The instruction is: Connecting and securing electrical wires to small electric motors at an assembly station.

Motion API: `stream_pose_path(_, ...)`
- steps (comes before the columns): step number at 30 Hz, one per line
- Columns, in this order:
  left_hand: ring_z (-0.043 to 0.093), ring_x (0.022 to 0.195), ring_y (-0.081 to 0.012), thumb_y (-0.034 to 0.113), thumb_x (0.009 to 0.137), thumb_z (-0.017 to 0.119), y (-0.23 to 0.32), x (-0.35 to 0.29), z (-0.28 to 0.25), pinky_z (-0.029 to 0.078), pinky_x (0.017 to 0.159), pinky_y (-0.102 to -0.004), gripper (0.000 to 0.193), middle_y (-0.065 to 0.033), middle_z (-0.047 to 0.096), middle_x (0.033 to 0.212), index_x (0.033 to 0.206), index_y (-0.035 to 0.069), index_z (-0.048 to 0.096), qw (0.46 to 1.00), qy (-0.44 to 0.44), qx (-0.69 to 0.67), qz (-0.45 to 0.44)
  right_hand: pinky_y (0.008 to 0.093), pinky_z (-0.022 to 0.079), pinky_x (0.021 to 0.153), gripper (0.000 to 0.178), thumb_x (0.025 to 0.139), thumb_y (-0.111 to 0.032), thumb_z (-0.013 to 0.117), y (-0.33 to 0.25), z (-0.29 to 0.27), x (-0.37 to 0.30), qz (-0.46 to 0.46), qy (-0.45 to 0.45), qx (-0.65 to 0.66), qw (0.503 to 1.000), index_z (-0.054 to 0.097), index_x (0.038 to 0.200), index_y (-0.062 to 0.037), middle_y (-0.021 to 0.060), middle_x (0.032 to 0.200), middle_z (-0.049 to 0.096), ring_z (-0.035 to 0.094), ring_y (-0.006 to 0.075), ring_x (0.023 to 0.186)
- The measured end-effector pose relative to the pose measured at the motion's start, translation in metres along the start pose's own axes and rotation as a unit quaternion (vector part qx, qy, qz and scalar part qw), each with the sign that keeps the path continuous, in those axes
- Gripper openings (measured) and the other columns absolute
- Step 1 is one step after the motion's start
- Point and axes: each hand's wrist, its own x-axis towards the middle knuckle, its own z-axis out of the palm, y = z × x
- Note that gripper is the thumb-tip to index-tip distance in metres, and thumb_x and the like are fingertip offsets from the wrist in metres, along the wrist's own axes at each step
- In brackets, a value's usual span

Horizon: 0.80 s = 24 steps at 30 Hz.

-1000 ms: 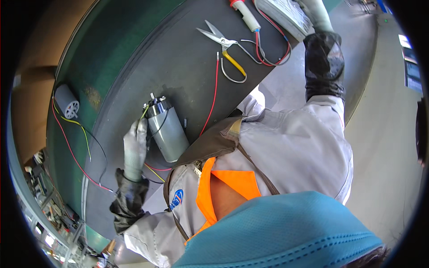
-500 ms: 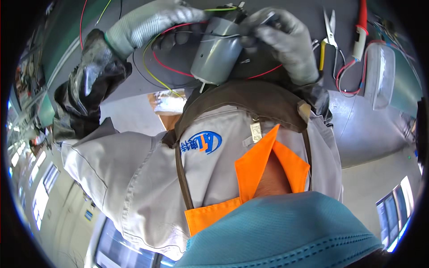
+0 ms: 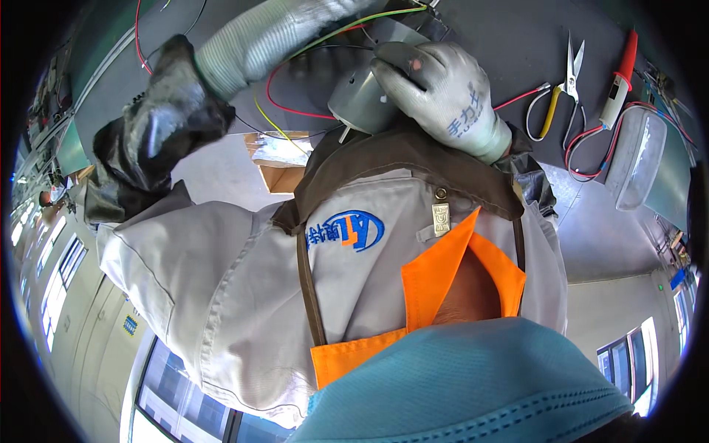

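A grey metal cylinder like a small motor (image 3: 347, 100) lies tilted on the dark bench, its thin shaft (image 3: 344, 135) toward my apron. My gloved right hand (image 3: 443, 92) wraps over its right side, fingers curled round it, hiding much of the body. My gloved left hand (image 3: 295, 33) reaches across the far left side of the motor; its fingertips are hidden or cut off by the upper edge. A yellow-green wire (image 3: 347, 28) runs past the left hand to the motor's far end. A red wire (image 3: 299, 112) loops beside the motor, with black wire near it.
Scissor-like snips (image 3: 572, 74) with a yellow grip lie right of my right hand. Beyond them are a red-and-white handheld piece (image 3: 619, 85) with red and dark leads, and a translucent tray (image 3: 636, 159). An open cardboard box (image 3: 281, 179) sits below the bench edge.
My right hand has turned and come down over the motor, from pinching near a wire to gripping the body. The left hand has moved farther up and away.
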Motion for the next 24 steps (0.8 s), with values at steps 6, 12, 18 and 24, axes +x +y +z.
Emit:
stream_pose_path(6, 0.059, 0.091, -0.0062, 0.013, 0.102, 0.063, -0.034, 0.02, 0.025, 0.05, 0.079, -0.0234, 0.016, -0.002, 0.067, 0.096, 0.102, -0.003, 0.066, 0.813, 0.216, 0.44, 0.313, 0.0403, 0.058, 0.083, 0.031, 0.085, -0.005, 0.067, 0.014, 0.009, 0.003, 0.122, 0.095, 0.301, 0.941, 0.075, 0.113, -0.0157, 0.0009, 0.112, 0.07, 0.067, 0.0301, 0.095)
stream_pose_path(12, 0.062, 0.084, -0.0066, -0.002, 0.095, 0.069, -0.049, 0.057, 0.02, 0.051, 0.074, -0.0202, 0.019, -0.0053, 0.069, 0.103, 0.113, -0.008, 0.066, 0.875, 0.26, 0.277, 0.302, 0.0265, 0.056, 0.069, 0.043, 0.094, -0.009, 0.072, 0.029, -0.003, 0.01, 0.435, 0.167, 0.626, 0.625, 0.06, 0.134, 0.0018, 0.009, 0.101, 0.073, 0.068, 0.0127, 0.081)
stream_pose_path(18, 0.063, 0.087, -0.0075, -0.005, 0.093, 0.069, -0.054, 0.06, 0.018, 0.051, 0.076, -0.0216, 0.017, -0.0039, 0.069, 0.101, 0.109, -0.009, 0.069, 0.831, 0.234, 0.338, 0.375, 0.0231, 0.053, 0.067, 0.053, 0.094, -0.008, 0.072, 0.024, -0.022, 0.023, 0.446, 0.191, 0.597, 0.639, 0.054, 0.142, 0.004, 0.0063, 0.097, 0.073, 0.065, 0.009, 0.076)
stream_pose_path(24, 0.062, 0.083, -0.0062, -0.006, 0.092, 0.07, -0.055, 0.066, 0.01, 0.05, 0.072, -0.0203, 0.016, -0.0027, 0.069, 0.095, 0.108, -0.008, 0.071, 0.699, 0.211, 0.506, 0.458, 0.0223, 0.05, 0.057, 0.055, 0.093, -0.009, 0.068, 0.039, -0.035, 0.028, 0.452, 0.122, 0.611, 0.638, 0.053, 0.143, 0.0058, 0.0054, 0.09, 0.072, 0.062, 0.0077, 0.064)
